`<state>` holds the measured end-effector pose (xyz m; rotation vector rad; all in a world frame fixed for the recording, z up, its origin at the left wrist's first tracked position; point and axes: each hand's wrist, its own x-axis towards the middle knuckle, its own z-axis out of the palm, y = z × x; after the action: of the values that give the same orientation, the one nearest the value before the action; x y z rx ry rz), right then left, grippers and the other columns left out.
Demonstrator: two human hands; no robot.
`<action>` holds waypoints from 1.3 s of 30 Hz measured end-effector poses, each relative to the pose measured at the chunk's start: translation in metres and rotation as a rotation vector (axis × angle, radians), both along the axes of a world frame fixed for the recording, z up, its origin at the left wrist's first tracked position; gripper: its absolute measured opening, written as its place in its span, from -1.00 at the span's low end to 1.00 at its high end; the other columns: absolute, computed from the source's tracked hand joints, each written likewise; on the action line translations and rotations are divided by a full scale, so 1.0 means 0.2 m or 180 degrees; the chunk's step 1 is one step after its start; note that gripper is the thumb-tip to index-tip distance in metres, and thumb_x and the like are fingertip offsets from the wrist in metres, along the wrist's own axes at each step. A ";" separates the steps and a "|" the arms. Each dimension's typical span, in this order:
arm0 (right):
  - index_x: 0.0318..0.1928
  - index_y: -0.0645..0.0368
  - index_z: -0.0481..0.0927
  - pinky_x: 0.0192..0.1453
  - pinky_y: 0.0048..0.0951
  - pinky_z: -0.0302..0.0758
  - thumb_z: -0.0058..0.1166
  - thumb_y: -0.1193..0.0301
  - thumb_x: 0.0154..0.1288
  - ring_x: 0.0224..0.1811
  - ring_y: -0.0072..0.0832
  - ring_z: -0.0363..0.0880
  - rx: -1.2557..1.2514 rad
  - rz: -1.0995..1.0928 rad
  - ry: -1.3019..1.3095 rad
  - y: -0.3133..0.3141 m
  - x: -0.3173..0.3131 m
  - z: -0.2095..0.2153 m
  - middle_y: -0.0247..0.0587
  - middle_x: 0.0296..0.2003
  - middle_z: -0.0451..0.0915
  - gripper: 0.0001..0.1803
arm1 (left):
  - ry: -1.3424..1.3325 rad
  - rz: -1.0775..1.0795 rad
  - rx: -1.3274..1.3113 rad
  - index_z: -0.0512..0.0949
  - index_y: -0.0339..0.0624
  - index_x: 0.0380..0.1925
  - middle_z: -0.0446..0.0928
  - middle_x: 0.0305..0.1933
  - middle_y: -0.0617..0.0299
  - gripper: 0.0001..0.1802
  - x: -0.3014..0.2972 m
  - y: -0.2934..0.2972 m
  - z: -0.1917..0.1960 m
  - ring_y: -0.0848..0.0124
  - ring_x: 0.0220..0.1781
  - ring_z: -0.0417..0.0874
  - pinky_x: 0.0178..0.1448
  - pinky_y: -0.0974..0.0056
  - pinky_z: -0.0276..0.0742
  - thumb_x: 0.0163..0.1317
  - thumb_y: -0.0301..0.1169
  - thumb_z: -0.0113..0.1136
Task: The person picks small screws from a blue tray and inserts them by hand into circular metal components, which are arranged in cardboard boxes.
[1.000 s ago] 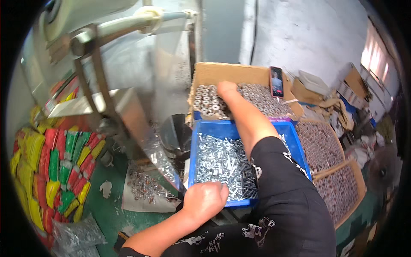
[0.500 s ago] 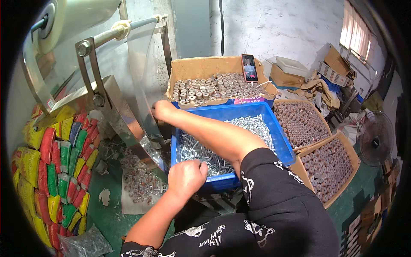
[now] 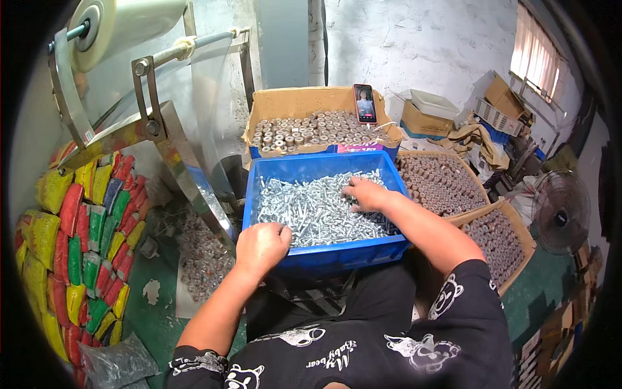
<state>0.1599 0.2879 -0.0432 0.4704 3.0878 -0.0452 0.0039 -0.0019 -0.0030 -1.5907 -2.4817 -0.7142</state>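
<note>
A blue plastic bin (image 3: 324, 255) sits in front of me, filled with many small silver screw-like metal pieces (image 3: 304, 207). My right hand (image 3: 367, 194) is inside it at the right, thumb and fingers apart, with the fingertips at the surface of the pieces. My left hand (image 3: 262, 248) is closed at the bin's near left corner, fingers curled under; whatever they hold is hidden.
Behind the bin, a cardboard box (image 3: 291, 102) of small brown-and-white rolls carries a phone (image 3: 365, 104). More open boxes (image 3: 489, 209) stand right, near a fan (image 3: 561, 211). A metal frame (image 3: 188, 175) with a film roll (image 3: 126, 29) rises left, beside stacked colourful bags (image 3: 74, 259).
My right hand has moved from beside the film and metal frame at the left into the bin on the right. The left hand stays near the bin's corner. The view has shifted slightly.
</note>
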 end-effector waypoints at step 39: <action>-0.19 0.21 0.51 -0.11 -0.11 0.50 -0.14 0.38 0.28 -0.17 0.00 0.57 0.0015 0.0492 -0.0742 -0.39 -0.32 0.07 0.10 -0.28 0.57 -0.79 | -0.0078 -0.0574 0.0928 0.57 -0.19 -0.69 0.57 -0.59 0.03 -0.70 -0.11 -0.05 -0.10 0.06 -0.52 0.62 -0.40 0.04 0.54 0.14 -0.31 0.08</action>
<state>0.0961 0.2092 -0.0291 0.2176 2.8839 0.0178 -0.0185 -0.0113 -0.0222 -1.7116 -2.1440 -1.0695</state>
